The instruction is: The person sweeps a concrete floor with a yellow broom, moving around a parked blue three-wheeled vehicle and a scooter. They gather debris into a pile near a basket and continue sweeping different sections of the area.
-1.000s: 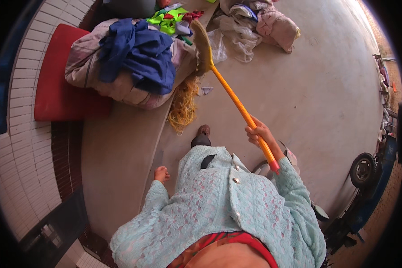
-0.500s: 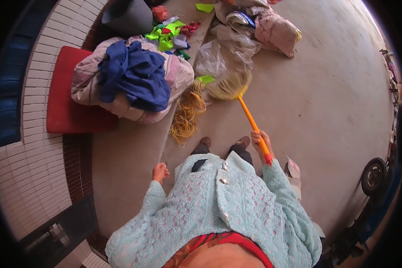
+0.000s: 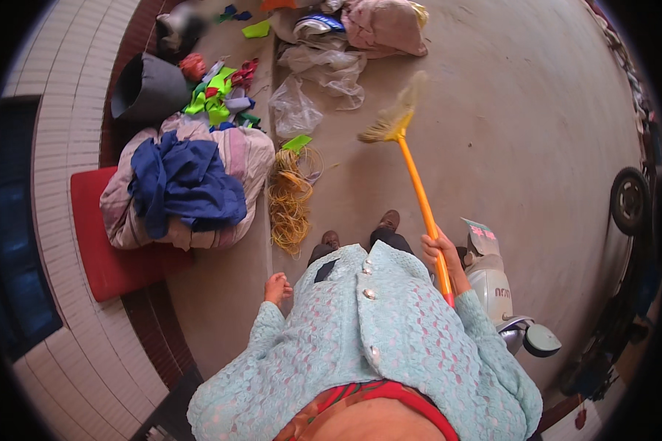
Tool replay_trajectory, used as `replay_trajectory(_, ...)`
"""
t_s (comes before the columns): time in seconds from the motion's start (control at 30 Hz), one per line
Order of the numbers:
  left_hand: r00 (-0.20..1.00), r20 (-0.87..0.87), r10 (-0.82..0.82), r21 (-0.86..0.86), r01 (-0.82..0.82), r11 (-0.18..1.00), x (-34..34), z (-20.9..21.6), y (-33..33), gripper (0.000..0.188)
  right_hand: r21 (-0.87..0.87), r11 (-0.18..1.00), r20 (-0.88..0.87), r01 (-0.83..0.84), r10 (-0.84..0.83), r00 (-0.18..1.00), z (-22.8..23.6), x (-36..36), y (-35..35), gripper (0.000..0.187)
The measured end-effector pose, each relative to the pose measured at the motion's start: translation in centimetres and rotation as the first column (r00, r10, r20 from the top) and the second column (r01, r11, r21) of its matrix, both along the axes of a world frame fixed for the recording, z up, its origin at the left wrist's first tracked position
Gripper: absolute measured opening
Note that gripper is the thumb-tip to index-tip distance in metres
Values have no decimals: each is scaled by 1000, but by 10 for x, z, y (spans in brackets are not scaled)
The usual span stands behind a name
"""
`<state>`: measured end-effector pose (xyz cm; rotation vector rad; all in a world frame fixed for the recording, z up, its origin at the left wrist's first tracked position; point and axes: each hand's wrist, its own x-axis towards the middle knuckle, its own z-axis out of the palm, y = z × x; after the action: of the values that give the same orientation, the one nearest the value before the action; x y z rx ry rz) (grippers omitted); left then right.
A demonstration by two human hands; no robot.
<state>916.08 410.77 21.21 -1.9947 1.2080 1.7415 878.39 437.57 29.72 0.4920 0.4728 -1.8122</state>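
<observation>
My right hand (image 3: 440,248) is wrapped round the orange handle of a broom (image 3: 417,180), near its red end. The broom reaches forward from me, and its pale bristles are smeared by motion, so I cannot tell whether they touch the floor. My left hand (image 3: 277,288) hangs beside my coat with its fingers loosely bent and a little apart, holding nothing. Left of the broom head lies a tangle of yellow twine (image 3: 290,202) with a bright green scrap (image 3: 296,143) at its far end. Clear plastic bags (image 3: 296,109) lie beyond the scrap.
A padded bundle (image 3: 254,158) with blue cloth (image 3: 180,180) rests on a red pad (image 3: 95,250) by the tiled wall. Past it are a grey bucket (image 3: 154,88) on its side and coloured scraps (image 3: 217,99). A scooter (image 3: 490,287) stands close on my right, a wheel (image 3: 630,201) farther off.
The broom head has swung right, away from the twine and plastic bags. The view has turned rightward with me, bringing more of the scooter into sight. My left hand stays at my side.
</observation>
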Motion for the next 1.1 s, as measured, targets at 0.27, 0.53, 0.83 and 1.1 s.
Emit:
replay_trajectory(0.27, 993, -76, -86, -97, 79, 992, -80, 32, -24, 30, -28, 994, 297, 104, -91, 951, -97, -66, 17, 24)
replay_trajectory(0.53, 948, 57, -312, -132, 317, 939, -110, 54, 5, 30, 562, 827, -211, -8, 153, 965, -41, -145, 128, 21)
replay_trajectory(0.83, 905, 44, -423, -239, 421, 875, -98, 2, -17, 27, 499, 845, -393, 194, 21, 919, 13, -169, 116, 45)
replay_trajectory(1.1, 919, -4, -394, -66, 393, 917, -200, -63, -74, 26, 272, 950, -107, 155, -130, 986, -34, -239, 94, 29)
